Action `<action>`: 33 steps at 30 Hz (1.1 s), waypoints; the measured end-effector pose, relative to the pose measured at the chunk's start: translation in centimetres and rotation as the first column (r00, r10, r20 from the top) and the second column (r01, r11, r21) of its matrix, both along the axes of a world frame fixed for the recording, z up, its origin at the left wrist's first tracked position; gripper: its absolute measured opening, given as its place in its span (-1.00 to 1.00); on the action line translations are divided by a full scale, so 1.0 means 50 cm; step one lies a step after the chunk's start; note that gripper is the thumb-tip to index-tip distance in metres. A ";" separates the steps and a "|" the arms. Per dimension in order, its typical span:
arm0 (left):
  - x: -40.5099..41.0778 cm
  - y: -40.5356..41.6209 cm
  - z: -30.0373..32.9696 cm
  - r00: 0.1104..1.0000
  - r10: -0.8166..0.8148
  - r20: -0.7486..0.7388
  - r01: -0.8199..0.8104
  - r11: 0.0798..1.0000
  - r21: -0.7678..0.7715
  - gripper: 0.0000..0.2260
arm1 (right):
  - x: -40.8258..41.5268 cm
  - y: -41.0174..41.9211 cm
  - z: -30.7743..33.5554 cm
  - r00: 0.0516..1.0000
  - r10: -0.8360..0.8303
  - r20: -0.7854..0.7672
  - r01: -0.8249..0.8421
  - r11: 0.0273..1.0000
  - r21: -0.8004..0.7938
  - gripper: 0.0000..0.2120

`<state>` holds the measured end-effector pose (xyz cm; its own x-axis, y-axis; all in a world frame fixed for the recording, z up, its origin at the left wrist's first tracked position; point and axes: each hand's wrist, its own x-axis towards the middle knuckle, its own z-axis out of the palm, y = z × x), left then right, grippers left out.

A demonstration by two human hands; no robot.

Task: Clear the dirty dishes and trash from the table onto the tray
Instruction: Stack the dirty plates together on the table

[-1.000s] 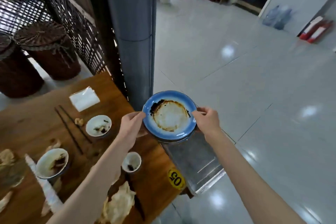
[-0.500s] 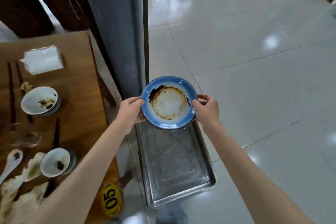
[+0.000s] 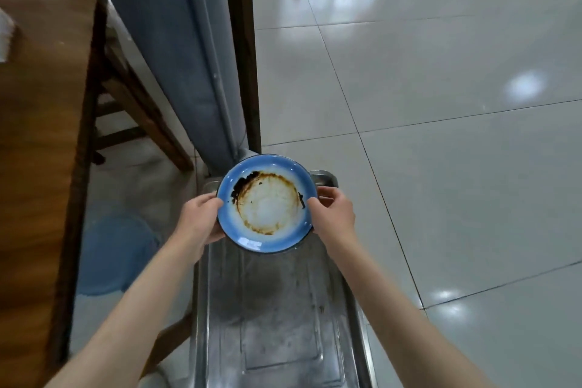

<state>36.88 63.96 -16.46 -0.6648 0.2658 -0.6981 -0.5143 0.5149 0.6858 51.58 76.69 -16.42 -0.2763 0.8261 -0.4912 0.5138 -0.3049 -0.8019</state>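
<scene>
Blue plate point(image 3: 266, 203) in both hands, above steel tray point(image 3: 280, 318)

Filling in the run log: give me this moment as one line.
step: plate to tray | held: round blue sauce-stained plate, left hand and right hand gripping opposite rims | position: over far end of metal tray | released: no

Tray point(image 3: 277, 324) cut off below, table point(image 3: 41, 135) left

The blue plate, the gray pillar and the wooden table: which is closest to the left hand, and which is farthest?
From the left hand:
1. Blue plate, held in its grip, at its right.
2. Gray pillar, just beyond the plate, up ahead.
3. Wooden table, off to the left, though the gap over the pillar is small.
</scene>
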 end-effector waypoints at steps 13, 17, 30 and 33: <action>-0.040 -0.019 -0.210 0.992 -0.094 -0.087 0.083 0.989 -0.119 -0.73 | -0.063 0.014 -0.208 0.977 0.181 0.114 -0.176 0.983 -0.050 -0.65; -0.045 -0.025 -0.241 0.968 -0.144 -0.207 0.111 0.980 -0.163 -0.84 | -0.086 0.008 -0.244 0.966 0.206 0.155 -0.198 0.978 -0.060 -0.66; -0.077 -0.048 -0.269 0.928 -0.239 -0.287 0.159 0.948 -0.277 -0.81 | -0.132 -0.022 -0.281 0.965 0.198 0.173 -0.181 0.977 -0.112 -0.64; -0.069 -0.053 -0.272 0.930 -0.237 -0.282 0.151 0.944 -0.295 -0.82 | -0.127 -0.027 -0.282 0.965 0.186 0.182 -0.169 0.980 -0.105 -0.64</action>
<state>33.43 61.31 -30.08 -0.8126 0.2467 -0.5281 -0.1699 0.7664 0.6195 45.23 75.33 -30.51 -0.3093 0.7235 -0.6172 0.7066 -0.2596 -0.6583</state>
